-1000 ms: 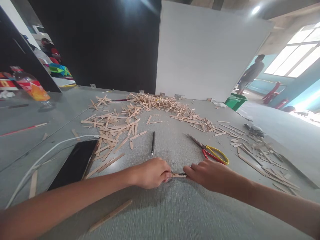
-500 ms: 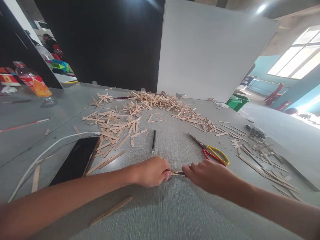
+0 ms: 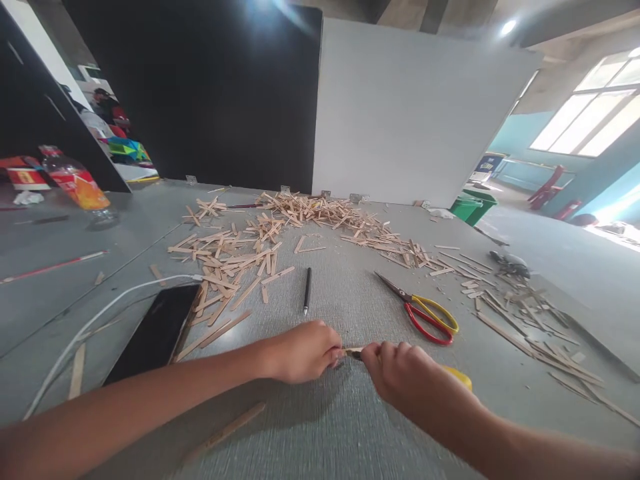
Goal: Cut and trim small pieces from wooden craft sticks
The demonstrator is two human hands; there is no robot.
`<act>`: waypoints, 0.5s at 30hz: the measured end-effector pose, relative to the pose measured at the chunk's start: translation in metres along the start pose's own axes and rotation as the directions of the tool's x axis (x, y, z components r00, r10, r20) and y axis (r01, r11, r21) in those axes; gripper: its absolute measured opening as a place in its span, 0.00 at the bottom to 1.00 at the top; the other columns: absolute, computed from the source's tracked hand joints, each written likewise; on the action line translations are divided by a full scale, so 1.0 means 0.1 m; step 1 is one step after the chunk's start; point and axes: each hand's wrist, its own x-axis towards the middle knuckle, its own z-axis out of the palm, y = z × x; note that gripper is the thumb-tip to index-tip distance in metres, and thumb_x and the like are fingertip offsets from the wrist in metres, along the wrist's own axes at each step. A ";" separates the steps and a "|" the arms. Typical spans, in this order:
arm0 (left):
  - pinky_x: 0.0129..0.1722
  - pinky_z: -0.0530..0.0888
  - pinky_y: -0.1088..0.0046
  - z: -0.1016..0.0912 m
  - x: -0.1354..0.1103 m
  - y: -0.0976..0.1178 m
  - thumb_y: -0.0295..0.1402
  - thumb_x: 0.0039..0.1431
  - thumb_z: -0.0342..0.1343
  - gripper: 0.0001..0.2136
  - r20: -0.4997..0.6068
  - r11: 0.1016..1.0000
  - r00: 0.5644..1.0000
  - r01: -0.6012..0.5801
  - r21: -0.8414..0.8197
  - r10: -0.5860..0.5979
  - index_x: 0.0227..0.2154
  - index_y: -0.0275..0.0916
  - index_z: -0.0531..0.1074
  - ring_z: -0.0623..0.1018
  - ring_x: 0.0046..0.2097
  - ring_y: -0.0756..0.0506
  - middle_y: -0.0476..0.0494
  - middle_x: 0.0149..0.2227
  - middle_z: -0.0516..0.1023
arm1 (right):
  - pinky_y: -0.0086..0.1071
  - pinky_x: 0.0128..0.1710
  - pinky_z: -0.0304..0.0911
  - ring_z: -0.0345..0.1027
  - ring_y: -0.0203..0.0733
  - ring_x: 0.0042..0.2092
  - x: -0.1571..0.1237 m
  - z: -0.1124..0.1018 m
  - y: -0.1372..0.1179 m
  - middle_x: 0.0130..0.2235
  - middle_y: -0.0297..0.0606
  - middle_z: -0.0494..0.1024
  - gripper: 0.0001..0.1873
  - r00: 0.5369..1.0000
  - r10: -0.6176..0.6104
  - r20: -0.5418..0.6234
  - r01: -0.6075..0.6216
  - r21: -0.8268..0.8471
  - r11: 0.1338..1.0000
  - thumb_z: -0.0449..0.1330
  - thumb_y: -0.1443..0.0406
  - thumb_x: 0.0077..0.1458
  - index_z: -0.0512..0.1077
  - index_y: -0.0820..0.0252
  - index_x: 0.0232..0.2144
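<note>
My left hand [image 3: 313, 353] is closed, pinching a wooden craft stick [image 3: 353, 349] whose end sticks out toward the right. Closed around a yellow-handled tool [image 3: 459, 379] is my right hand [image 3: 400, 370]; the handle shows behind the wrist. A dark metal part of that tool touches the stick between the two hands, and its kind is mostly hidden by my fingers. Beyond my hands lies a black pen-shaped knife [image 3: 307, 291] with a silver tip. Scissors [image 3: 430, 317] with one red and one yellow handle lie above my right hand. A loose craft stick [image 3: 235, 427] rests below my left forearm.
A heap of craft sticks [image 3: 320, 210] spreads across the back of the grey table. Cut pieces [image 3: 530, 320] lie on the right. A phone [image 3: 155, 330] with a white cable [image 3: 107, 300] sits left. A drink bottle [image 3: 80, 187] stands farther back, before black and white panels [image 3: 400, 113].
The yellow handle has come into view behind my right wrist as that hand turned. My left hand keeps its pinch on the stick. The view has tilted slightly upward.
</note>
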 end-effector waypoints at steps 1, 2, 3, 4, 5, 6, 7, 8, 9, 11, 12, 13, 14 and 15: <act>0.27 0.59 0.74 -0.01 0.00 0.00 0.24 0.66 0.50 0.14 -0.025 1.000 1.000 0.008 0.017 -0.007 0.23 0.39 0.67 0.69 0.24 0.50 0.52 0.21 0.69 | 0.35 0.19 0.53 0.67 0.41 0.22 -0.01 -0.03 -0.06 0.25 0.34 0.72 0.10 0.998 0.058 -0.014 -0.058 -0.005 0.998 0.62 0.77 0.52 0.71 0.60 0.34; 0.26 0.58 0.73 -0.03 -0.01 0.01 0.25 0.67 0.50 0.14 -0.059 0.999 0.998 0.019 0.033 -0.017 0.24 0.39 0.67 0.67 0.24 0.49 0.52 0.21 0.68 | 0.35 0.20 0.57 0.68 0.42 0.23 -0.02 -0.06 -0.09 0.26 0.35 0.73 0.09 0.989 0.137 -0.055 -0.137 0.010 0.991 0.62 0.76 0.53 0.72 0.61 0.36; 0.26 0.58 0.72 -0.07 -0.01 0.02 0.26 0.68 0.48 0.13 -0.103 0.998 0.994 0.033 0.047 -0.028 0.26 0.39 0.68 0.67 0.23 0.49 0.52 0.21 0.67 | 0.35 0.22 0.61 0.71 0.44 0.25 -0.02 -0.09 -0.09 0.28 0.37 0.74 0.09 0.969 0.219 -0.114 -0.213 0.060 0.975 0.62 0.74 0.55 0.73 0.62 0.39; 0.26 0.58 0.72 -0.12 -0.02 0.04 0.27 0.70 0.46 0.13 -0.154 0.997 0.987 0.049 0.057 -0.039 0.28 0.39 0.69 0.66 0.24 0.49 0.51 0.22 0.68 | 0.36 0.23 0.64 0.73 0.46 0.28 -0.03 -0.13 -0.05 0.31 0.40 0.76 0.10 0.940 0.292 -0.177 -0.267 0.151 0.952 0.60 0.72 0.57 0.72 0.64 0.43; 0.27 0.59 0.72 -0.19 -0.04 0.06 0.29 0.72 0.44 0.13 -0.206 0.996 0.977 0.061 0.060 -0.048 0.32 0.39 0.69 0.67 0.25 0.48 0.51 0.24 0.69 | 0.37 0.26 0.67 0.75 0.48 0.31 -0.04 -0.17 0.01 0.35 0.43 0.78 0.11 0.900 0.370 -0.232 -0.309 0.261 0.915 0.58 0.70 0.60 0.71 0.64 0.47; 0.28 0.60 0.72 -0.26 -0.06 0.10 0.30 0.73 0.41 0.13 -0.260 0.996 0.964 0.072 0.057 -0.055 0.34 0.38 0.69 0.68 0.26 0.48 0.50 0.25 0.70 | 0.37 0.26 0.68 0.77 0.48 0.34 -0.06 -0.22 0.10 0.37 0.45 0.78 0.11 0.862 0.435 -0.261 -0.322 0.380 0.867 0.55 0.69 0.63 0.70 0.64 0.47; 0.30 0.62 0.72 -0.34 -0.08 0.15 0.32 0.75 0.39 0.15 -0.304 0.996 0.951 0.074 0.048 -0.056 0.37 0.39 0.70 0.70 0.28 0.48 0.49 0.28 0.72 | 0.36 0.25 0.68 0.76 0.46 0.32 -0.08 -0.27 0.20 0.36 0.42 0.78 0.10 0.848 0.461 -0.262 -0.289 0.502 0.815 0.51 0.68 0.66 0.69 0.61 0.46; 0.30 0.63 0.73 -0.42 -0.11 0.20 0.34 0.76 0.38 0.16 -0.325 0.997 0.944 0.072 0.038 -0.056 0.38 0.39 0.70 0.70 0.28 0.48 0.50 0.28 0.72 | 0.35 0.24 0.68 0.76 0.45 0.31 -0.11 -0.31 0.30 0.34 0.41 0.77 0.10 0.814 0.520 -0.259 -0.289 0.596 0.749 0.48 0.66 0.68 0.69 0.59 0.43; 0.30 0.63 0.74 -0.49 -0.15 0.25 0.35 0.76 0.37 0.16 -0.335 0.998 0.941 0.061 0.028 -0.048 0.40 0.40 0.70 0.69 0.27 0.49 0.51 0.27 0.71 | 0.34 0.24 0.68 0.76 0.44 0.29 -0.15 -0.36 0.40 0.33 0.39 0.77 0.11 0.798 0.551 -0.244 -0.276 0.665 0.694 0.48 0.63 0.70 0.69 0.56 0.39; 0.29 0.63 0.74 -0.58 -0.22 0.35 0.33 0.74 0.41 0.12 -0.398 1.000 0.917 0.013 0.000 -0.012 0.39 0.40 0.70 0.67 0.25 0.50 0.55 0.23 0.67 | 0.33 0.20 0.66 0.74 0.42 0.25 -0.24 -0.40 0.54 0.29 0.36 0.77 0.14 0.785 0.573 -0.236 -0.228 0.751 0.620 0.50 0.57 0.71 0.70 0.53 0.37; 0.28 0.62 0.74 -0.60 -0.25 0.39 0.33 0.73 0.42 0.12 -0.439 1.000 0.899 -0.007 -0.008 0.003 0.38 0.40 0.70 0.64 0.23 0.51 0.56 0.22 0.65 | 0.33 0.19 0.65 0.73 0.43 0.24 -0.30 -0.39 0.58 0.27 0.36 0.78 0.13 0.800 0.558 -0.221 -0.204 0.774 0.599 0.52 0.55 0.70 0.72 0.53 0.40; 0.27 0.62 0.75 -0.61 -0.27 0.42 0.32 0.73 0.43 0.12 -0.474 1.000 0.880 -0.024 -0.015 0.014 0.36 0.40 0.70 0.63 0.22 0.51 0.57 0.21 0.62 | 0.33 0.17 0.63 0.72 0.44 0.22 -0.36 -0.36 0.60 0.25 0.35 0.78 0.14 0.826 0.529 -0.194 -0.188 0.791 0.583 0.54 0.54 0.68 0.74 0.54 0.44; 0.26 0.61 0.75 -0.61 -0.29 0.44 0.33 0.73 0.43 0.12 -0.502 0.999 0.864 -0.039 -0.017 0.025 0.35 0.40 0.69 0.61 0.22 0.52 0.58 0.21 0.61 | 0.33 0.15 0.61 0.71 0.44 0.20 -0.42 -0.32 0.61 0.23 0.34 0.77 0.15 0.852 0.498 -0.160 -0.183 0.800 0.571 0.56 0.55 0.67 0.74 0.54 0.50; 0.25 0.60 0.75 -0.60 -0.30 0.46 0.33 0.74 0.42 0.13 -0.523 0.999 0.852 -0.046 -0.015 0.031 0.35 0.40 0.69 0.60 0.21 0.52 0.58 0.20 0.60 | 0.32 0.14 0.58 0.69 0.43 0.18 -0.48 -0.28 0.59 0.21 0.32 0.77 0.17 0.873 0.470 -0.128 -0.184 0.807 0.561 0.58 0.57 0.66 0.73 0.53 0.55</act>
